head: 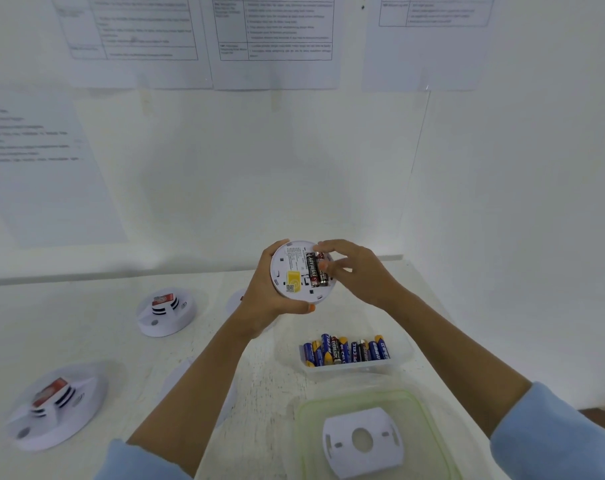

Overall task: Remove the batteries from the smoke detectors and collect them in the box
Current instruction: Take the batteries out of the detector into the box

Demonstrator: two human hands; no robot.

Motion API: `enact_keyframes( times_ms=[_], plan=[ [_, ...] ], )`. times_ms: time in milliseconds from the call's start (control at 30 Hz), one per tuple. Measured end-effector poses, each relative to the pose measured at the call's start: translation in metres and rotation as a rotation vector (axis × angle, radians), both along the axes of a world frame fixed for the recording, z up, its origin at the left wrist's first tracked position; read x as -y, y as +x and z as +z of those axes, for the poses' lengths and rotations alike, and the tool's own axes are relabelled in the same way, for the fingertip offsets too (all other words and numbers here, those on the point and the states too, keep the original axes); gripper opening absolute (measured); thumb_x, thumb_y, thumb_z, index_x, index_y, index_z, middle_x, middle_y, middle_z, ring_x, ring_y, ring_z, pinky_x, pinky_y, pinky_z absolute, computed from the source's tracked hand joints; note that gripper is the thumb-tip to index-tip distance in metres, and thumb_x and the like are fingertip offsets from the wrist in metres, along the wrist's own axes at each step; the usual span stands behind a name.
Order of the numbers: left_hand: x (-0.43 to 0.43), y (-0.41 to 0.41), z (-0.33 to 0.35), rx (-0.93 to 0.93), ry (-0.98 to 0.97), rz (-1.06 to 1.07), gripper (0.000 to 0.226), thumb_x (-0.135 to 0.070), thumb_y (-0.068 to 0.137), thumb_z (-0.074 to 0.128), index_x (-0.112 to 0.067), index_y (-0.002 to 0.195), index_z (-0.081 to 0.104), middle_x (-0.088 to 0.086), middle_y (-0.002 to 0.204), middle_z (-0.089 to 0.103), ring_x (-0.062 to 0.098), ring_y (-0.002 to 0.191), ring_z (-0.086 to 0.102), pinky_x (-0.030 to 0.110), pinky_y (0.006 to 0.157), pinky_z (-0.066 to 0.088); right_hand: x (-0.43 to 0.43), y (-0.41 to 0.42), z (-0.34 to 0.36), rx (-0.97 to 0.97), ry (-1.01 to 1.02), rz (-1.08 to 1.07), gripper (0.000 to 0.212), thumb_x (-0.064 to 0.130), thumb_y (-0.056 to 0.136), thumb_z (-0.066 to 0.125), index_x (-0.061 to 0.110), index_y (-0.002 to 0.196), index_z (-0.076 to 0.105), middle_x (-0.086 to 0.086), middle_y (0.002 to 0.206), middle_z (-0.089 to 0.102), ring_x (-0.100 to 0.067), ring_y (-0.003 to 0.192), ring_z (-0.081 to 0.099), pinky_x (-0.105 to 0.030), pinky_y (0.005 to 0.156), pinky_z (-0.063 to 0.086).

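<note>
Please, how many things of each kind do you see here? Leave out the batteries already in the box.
Smoke detectors: 3, one held, two on the table
Batteries in the held detector: 2
Clear box: 1
Green-rimmed lid: 1
Mounting plate: 1
Total: 8
Pale shapes behind the left arm: cannot tell.

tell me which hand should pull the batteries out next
Right. The right hand has its fingertips at the batteries in the smoke detector, open at the back; the left hand grips its rim, steadying it.
</note>
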State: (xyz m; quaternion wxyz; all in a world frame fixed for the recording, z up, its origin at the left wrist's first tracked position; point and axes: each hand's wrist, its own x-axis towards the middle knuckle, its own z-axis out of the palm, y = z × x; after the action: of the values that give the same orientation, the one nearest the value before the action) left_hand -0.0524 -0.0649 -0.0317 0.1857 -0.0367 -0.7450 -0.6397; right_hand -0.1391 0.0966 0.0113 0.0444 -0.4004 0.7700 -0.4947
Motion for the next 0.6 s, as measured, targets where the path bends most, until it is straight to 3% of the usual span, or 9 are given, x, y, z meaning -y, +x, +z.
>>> enact_keyframes(
  times_ms=[67, 167, 233, 300, 433, 533, 600],
  plan=[
    [-0.002, -0.001, 0.0, -0.014, 0.0, 0.005, 0.102, 0.003, 0.045, 0.078, -0.014, 0.133, 0.031, 0.001, 0.125, 0.048, -0.003, 0.105, 0.054, 0.019, 0.078, 0.052, 0.001, 0.004, -0.005, -0.052, -0.042, -0.029, 0.025, 0.01, 0.091, 0.053, 0.009, 0.116, 0.058, -0.008, 0.12, 0.059, -0.018, 0.093, 0.06, -0.014, 0.068, 0.054],
    [-0.004, -0.003, 0.002, -0.028, 0.007, 0.005, 0.1, 0.003, 0.044, 0.078, -0.017, 0.131, 0.033, -0.001, 0.122, 0.049, -0.003, 0.104, 0.054, 0.019, 0.078, 0.052, 0.003, 0.008, -0.009, -0.184, -0.067, -0.087, 0.028, 0.007, 0.091, 0.052, 0.004, 0.118, 0.059, -0.013, 0.122, 0.06, -0.023, 0.103, 0.06, -0.02, 0.082, 0.054],
    [-0.005, -0.004, 0.003, -0.034, 0.009, 0.003, 0.1, 0.001, 0.043, 0.08, -0.021, 0.129, 0.034, -0.002, 0.122, 0.049, -0.002, 0.104, 0.054, 0.018, 0.078, 0.052, 0.004, 0.008, -0.011, -0.327, -0.035, -0.124, 0.028, 0.006, 0.091, 0.052, 0.002, 0.117, 0.061, -0.015, 0.123, 0.059, -0.022, 0.107, 0.058, -0.008, 0.085, 0.046],
    [-0.006, -0.002, 0.001, -0.024, 0.011, -0.005, 0.103, -0.008, 0.04, 0.085, -0.022, 0.129, 0.035, 0.001, 0.125, 0.049, 0.004, 0.108, 0.054, 0.022, 0.08, 0.053, 0.004, 0.01, -0.013, -0.363, -0.032, -0.129, 0.027, 0.006, 0.091, 0.052, 0.002, 0.116, 0.062, -0.016, 0.124, 0.058, -0.021, 0.107, 0.058, 0.003, 0.079, 0.04],
    [-0.005, 0.005, -0.001, 0.019, -0.013, -0.009, 0.105, -0.019, 0.037, 0.084, -0.023, 0.13, 0.034, 0.0, 0.125, 0.048, 0.011, 0.112, 0.052, 0.029, 0.083, 0.054, -0.001, 0.015, -0.018, -0.192, -0.038, -0.077, 0.032, 0.009, 0.093, 0.05, 0.004, 0.123, 0.057, -0.012, 0.13, 0.055, -0.013, 0.11, 0.053, 0.001, 0.081, 0.041],
    [-0.005, 0.013, 0.001, 0.041, -0.037, -0.034, 0.108, -0.009, 0.039, 0.086, -0.02, 0.132, 0.033, 0.003, 0.125, 0.047, 0.014, 0.112, 0.052, 0.027, 0.081, 0.055, -0.008, 0.021, -0.017, -0.027, -0.032, -0.044, 0.036, 0.012, 0.092, 0.052, 0.01, 0.128, 0.053, -0.007, 0.135, 0.052, -0.018, 0.119, 0.053, -0.02, 0.097, 0.045],
    [-0.006, 0.022, 0.001, 0.051, -0.047, -0.043, 0.104, -0.001, 0.042, 0.082, -0.019, 0.132, 0.032, 0.001, 0.123, 0.048, 0.012, 0.11, 0.052, 0.021, 0.076, 0.054, -0.014, 0.027, -0.014, 0.141, -0.031, 0.005, 0.043, 0.009, 0.089, 0.056, 0.013, 0.131, 0.049, -0.005, 0.135, 0.052, -0.022, 0.117, 0.056, -0.032, 0.096, 0.049]
  ],
)
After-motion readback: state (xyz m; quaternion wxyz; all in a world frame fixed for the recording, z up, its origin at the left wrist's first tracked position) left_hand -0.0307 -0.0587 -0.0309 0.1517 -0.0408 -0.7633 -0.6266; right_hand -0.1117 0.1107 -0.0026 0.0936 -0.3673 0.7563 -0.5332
